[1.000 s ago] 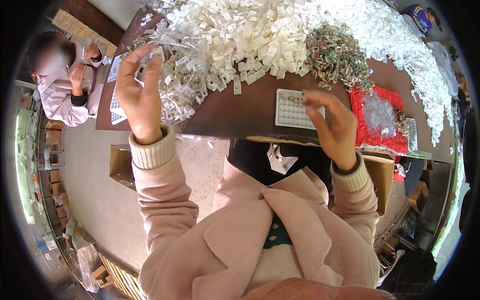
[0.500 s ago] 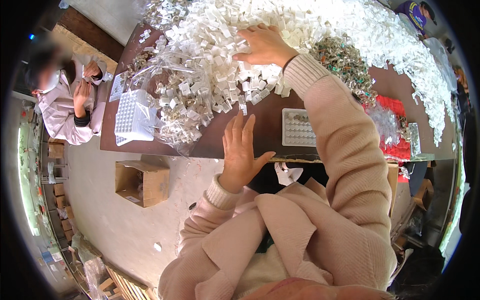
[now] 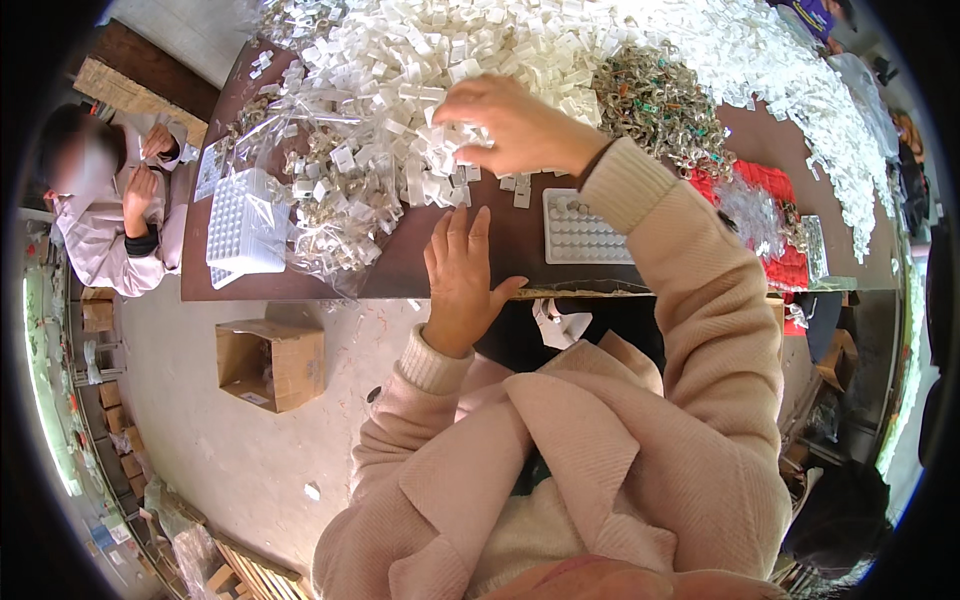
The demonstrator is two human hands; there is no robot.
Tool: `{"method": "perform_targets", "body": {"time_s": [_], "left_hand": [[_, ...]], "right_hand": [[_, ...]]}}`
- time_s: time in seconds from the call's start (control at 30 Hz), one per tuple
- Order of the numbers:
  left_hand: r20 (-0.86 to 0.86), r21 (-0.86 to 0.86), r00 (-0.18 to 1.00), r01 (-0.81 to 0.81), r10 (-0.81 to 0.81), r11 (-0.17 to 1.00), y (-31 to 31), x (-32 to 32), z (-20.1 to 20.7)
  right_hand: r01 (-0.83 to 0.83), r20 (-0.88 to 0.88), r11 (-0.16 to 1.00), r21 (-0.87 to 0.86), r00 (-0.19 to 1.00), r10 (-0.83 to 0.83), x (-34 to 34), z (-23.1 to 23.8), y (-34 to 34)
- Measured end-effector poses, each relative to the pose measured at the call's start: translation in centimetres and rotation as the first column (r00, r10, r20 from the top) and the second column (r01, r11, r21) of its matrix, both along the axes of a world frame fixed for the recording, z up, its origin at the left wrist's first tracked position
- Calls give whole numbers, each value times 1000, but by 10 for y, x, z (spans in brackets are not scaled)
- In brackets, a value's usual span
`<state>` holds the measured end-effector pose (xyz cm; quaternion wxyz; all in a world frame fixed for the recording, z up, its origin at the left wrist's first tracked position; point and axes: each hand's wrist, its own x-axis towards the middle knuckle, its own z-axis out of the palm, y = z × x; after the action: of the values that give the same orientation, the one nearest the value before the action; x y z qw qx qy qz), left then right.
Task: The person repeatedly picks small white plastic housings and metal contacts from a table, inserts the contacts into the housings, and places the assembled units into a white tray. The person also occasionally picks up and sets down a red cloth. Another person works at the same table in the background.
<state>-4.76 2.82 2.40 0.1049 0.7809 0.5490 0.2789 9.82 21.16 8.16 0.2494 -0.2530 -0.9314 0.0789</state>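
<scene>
A wide heap of small white box-like plastic pieces (image 3: 400, 50) covers the back of the brown table. My right hand (image 3: 510, 125) is over the near part of this heap, palm down, thumb apart from the bent fingers; white pieces lie right under its fingertips. A few loose pieces (image 3: 518, 188) lie just in front of the heap. My left hand (image 3: 462, 265) rests at the table's front edge, fingers stretched and thumb spread, holding nothing. Beside my right forearm lies a white tray (image 3: 585, 240) with rows of small cups, a few at its far side holding small pieces.
Stacked white trays (image 3: 245, 225) in clear plastic stand at the left, beside a clear bag (image 3: 340, 215). A mound of small metallic pieces (image 3: 655, 105) and red material (image 3: 775, 185) lie right. A co-worker (image 3: 115, 200) sits left. An open cardboard box (image 3: 270, 365) is on the floor.
My right hand has come nearer to me over the heap, its fingers more bent. My left hand stays by the table edge. The whole view has shifted slightly.
</scene>
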Motion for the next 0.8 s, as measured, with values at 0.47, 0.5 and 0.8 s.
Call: {"method": "perform_targets", "body": {"time_s": [0.47, 0.5, 0.8], "left_hand": [[11, 7, 999, -38, 38, 999, 1, -1, -3], [-1, 9, 999, -34, 34, 999, 1, 0, -3], [37, 42, 999, -31, 30, 999, -3, -1, 1]], "right_hand": [[586, 239, 772, -246, 809, -538, 26, -7, -23], [558, 237, 781, -281, 829, -507, 20, -7, -26], [380, -78, 842, -382, 895, -440, 29, 18, -37]]}}
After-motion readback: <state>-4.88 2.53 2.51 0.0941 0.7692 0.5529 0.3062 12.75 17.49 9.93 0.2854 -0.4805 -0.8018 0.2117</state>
